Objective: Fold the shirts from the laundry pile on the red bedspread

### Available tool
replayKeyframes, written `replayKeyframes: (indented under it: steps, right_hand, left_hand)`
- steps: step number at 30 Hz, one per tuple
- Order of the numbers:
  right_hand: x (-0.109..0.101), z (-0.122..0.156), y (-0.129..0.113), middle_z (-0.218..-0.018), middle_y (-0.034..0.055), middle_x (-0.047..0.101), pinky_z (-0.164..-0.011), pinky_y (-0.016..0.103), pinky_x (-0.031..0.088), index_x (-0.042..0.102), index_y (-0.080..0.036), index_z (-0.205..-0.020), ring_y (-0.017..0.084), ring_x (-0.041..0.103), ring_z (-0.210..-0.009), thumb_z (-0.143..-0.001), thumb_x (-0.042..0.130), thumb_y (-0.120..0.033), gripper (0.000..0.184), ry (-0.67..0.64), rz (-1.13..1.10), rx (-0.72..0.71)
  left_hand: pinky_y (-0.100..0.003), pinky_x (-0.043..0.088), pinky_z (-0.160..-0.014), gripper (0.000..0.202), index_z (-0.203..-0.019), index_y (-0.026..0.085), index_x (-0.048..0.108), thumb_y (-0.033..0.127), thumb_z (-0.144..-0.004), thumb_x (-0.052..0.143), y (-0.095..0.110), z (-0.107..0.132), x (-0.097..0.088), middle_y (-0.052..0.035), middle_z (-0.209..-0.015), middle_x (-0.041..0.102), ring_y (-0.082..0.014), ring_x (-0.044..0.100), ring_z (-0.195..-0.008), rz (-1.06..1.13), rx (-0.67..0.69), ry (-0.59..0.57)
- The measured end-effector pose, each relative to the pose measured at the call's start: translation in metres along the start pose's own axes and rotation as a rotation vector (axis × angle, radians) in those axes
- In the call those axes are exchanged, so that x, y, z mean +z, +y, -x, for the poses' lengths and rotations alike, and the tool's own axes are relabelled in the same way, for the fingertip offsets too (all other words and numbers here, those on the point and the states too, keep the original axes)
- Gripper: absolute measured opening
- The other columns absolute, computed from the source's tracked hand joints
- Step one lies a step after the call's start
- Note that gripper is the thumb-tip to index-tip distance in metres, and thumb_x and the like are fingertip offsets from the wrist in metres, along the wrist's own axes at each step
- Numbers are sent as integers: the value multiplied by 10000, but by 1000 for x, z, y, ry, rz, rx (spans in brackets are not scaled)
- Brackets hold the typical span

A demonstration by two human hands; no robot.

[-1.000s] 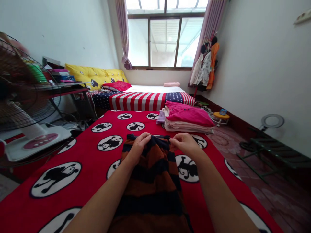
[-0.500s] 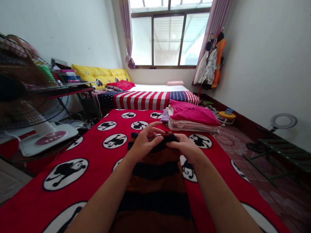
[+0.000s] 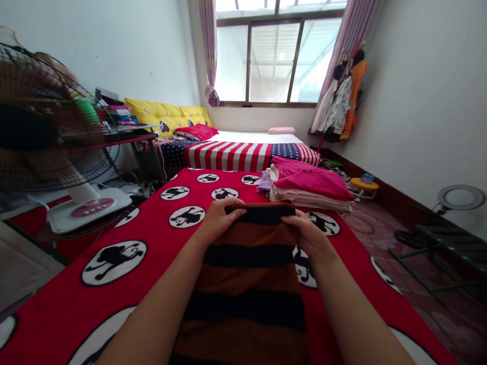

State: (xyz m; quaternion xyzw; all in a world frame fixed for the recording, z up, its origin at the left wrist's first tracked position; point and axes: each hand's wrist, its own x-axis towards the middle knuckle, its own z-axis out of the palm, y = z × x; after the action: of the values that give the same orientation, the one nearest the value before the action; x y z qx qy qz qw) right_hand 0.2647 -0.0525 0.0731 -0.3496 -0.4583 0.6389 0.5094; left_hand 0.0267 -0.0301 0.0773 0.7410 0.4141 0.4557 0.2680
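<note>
A brown and dark-blue striped garment [image 3: 247, 284] lies lengthwise on the red cover with black-and-white round figures [image 3: 114, 263]. My left hand [image 3: 218, 218] grips the garment's far left corner, fingers curled over the edge. My right hand [image 3: 310, 235] grips the far right corner the same way. The far edge is stretched straight between the two hands. Both forearms run along the garment's sides.
A stack of folded clothes with a pink piece on top [image 3: 310, 187] sits just beyond my right hand. A running fan [image 3: 45, 132] stands at the left. A bed with a striped flag cover [image 3: 243, 152] lies ahead. A green rack [image 3: 437, 248] and a ring light [image 3: 460, 197] stand on the tiled floor at right.
My hands moved apart from the bunched middle of the garment's far end to its two corners, pulling the edge flat and wide. The view shifted slightly left.
</note>
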Motion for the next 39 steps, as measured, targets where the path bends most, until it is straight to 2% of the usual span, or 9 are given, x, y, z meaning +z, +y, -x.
replayKeyframes:
  steps: [3, 6, 12, 15, 18, 23, 30, 34, 39]
  right_hand:
    - [-14, -13, 22, -960, 54, 718, -739, 311, 537, 605, -200, -1082, 194, 689, -817, -661, 675, -246, 430, 250, 322, -86]
    - [-32, -24, 39, -908, 63, 701, -663, 300, 528, 565, -182, -1134, 172, 675, -719, -711, 602, -225, 427, 469, 653, -104]
    - [-37, -26, 42, -779, 49, 684, -677, 309, 473, 640, -172, -1052, 200, 649, -710, -718, 661, -370, 389, 468, 986, -59]
    - [-28, -21, 40, -850, 61, 693, -714, 305, 457, 578, -155, -1210, 221, 644, -827, -728, 663, -413, 554, 412, 1220, -28]
    - [-24, -19, 41, -873, 54, 692, -705, 287, 447, 627, -185, -1163, 207, 640, -828, -733, 661, -351, 461, 350, 1302, -45]
    - [-23, -18, 39, -721, 14, 682, -612, 260, 441, 701, -209, -846, 170, 628, -679, -693, 632, -228, 168, 322, 1253, -108]
    - [-20, -28, 35, -727, 27, 666, -559, 281, 536, 609, -175, -876, 170, 655, -592, -679, 639, -348, 265, 519, 509, -304]
    - [-32, -36, 46, -1107, 131, 649, -740, 327, 565, 572, -160, -1069, 218, 686, -884, -639, 677, -327, 472, 559, 444, -284]
    - [-24, -28, 30, -875, 83, 715, -735, 343, 548, 672, -166, -923, 222, 685, -801, -713, 632, -356, 286, 471, 707, -310]
  left_hand:
    - [-330, 446, -903, 234, -1015, 207, 678, 280, -795, 639, -12, 0, 6, -45, -1028, 681, -219, 606, -990, -307, 39, 148]
    - [-360, 418, -958, 313, -1097, 230, 664, 259, -786, 641, -28, 4, 5, -65, -1129, 648, -247, 567, -1082, -602, -45, 136]
    - [-327, 464, -853, 448, -1049, 188, 694, 511, -743, 642, -48, 7, -22, -114, -1056, 685, -279, 618, -997, -724, -389, -33]
    - [-279, 477, -807, 464, -1031, 188, 694, 501, -689, 688, -57, 8, -37, -96, -1050, 699, -257, 636, -979, -611, -421, -132]
    - [-275, 483, -762, 517, -1035, 184, 686, 460, -604, 758, -67, 10, -49, -101, -1054, 696, -258, 642, -961, -643, -422, -121]
    - [-244, 468, -620, 202, -764, 188, 700, 304, -607, 747, -69, 11, -58, -50, -797, 712, -214, 658, -772, -638, -486, -37]
    - [-240, 498, -697, 108, -813, 169, 681, 200, -712, 661, -54, -6, -39, -19, -766, 685, -156, 644, -713, -393, -130, 445]
    - [-262, 533, -718, 325, -1037, 141, 655, 127, -713, 643, -68, -7, -33, -99, -1040, 652, -172, 656, -813, -408, -191, 421]
    - [-301, 533, -796, 237, -990, 164, 684, 192, -767, 610, -52, -5, -30, -77, -994, 690, -204, 654, -902, -366, -199, 346]
